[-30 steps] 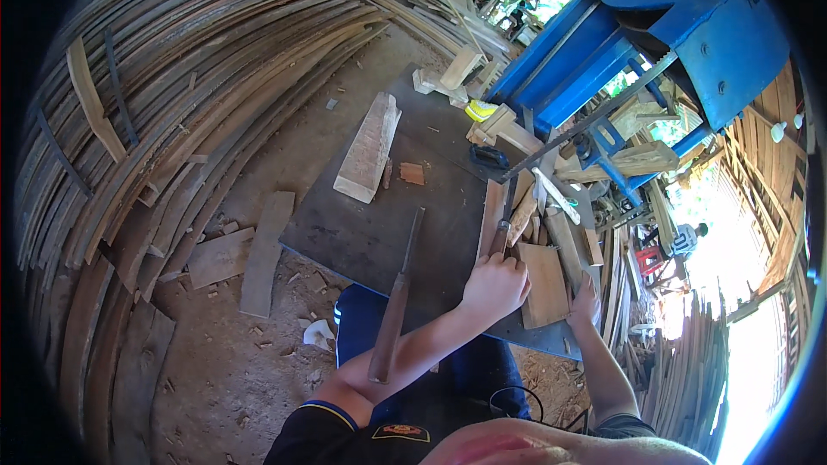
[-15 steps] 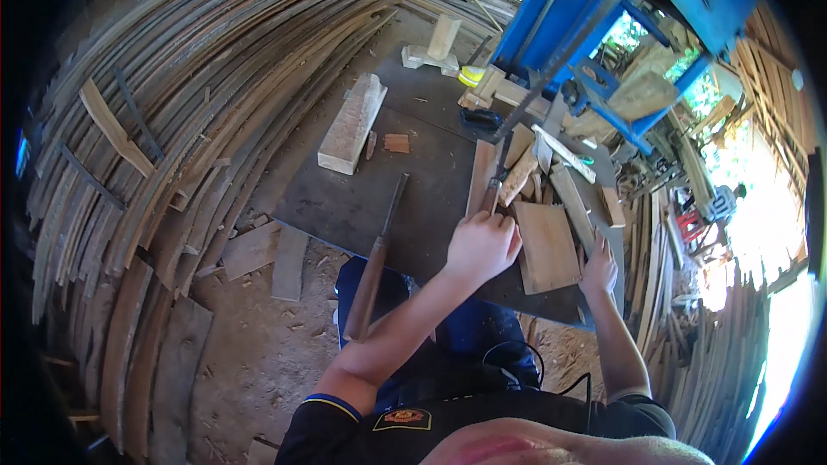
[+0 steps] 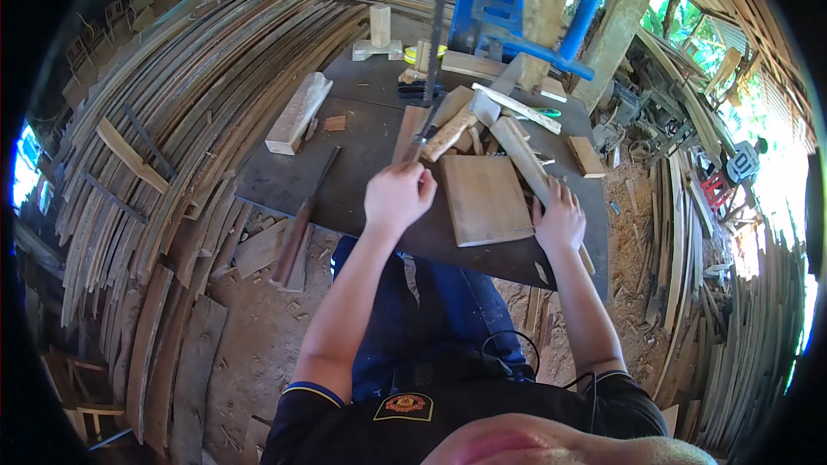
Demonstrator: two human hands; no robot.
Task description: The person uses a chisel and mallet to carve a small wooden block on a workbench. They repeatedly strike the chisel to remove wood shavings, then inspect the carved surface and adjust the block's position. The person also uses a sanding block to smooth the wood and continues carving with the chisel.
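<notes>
My left hand (image 3: 398,200) is closed in a fist at the table's near side. Rising from it is a long file-like tool (image 3: 435,43) with a narrow dark metal shaft, pointing up and away. To the right, my right hand (image 3: 562,217) wraps round the pale wooden handle (image 3: 521,155) of a hatchet-like tool, whose grey metal head (image 3: 485,108) lies among wood scraps. The handle's end sticks out below the hand. Between both hands lies a flat rectangular board (image 3: 488,200). Another long tool with a wooden handle (image 3: 295,245) rests over the table's left front edge.
The dark table (image 3: 362,125) carries a pale wooden block (image 3: 298,115), a small reddish offcut (image 3: 335,123) and a yellow tape measure (image 3: 422,54). A blue metal frame (image 3: 543,52) stands behind. Stacked planks (image 3: 172,112) fill the left; a loose block (image 3: 586,157) sits at the right edge.
My view has swung right, so the table appears farther left. The left hand's tool now stands more upright. The right hand's fingers now lie over the handle, whose end shows below the hand.
</notes>
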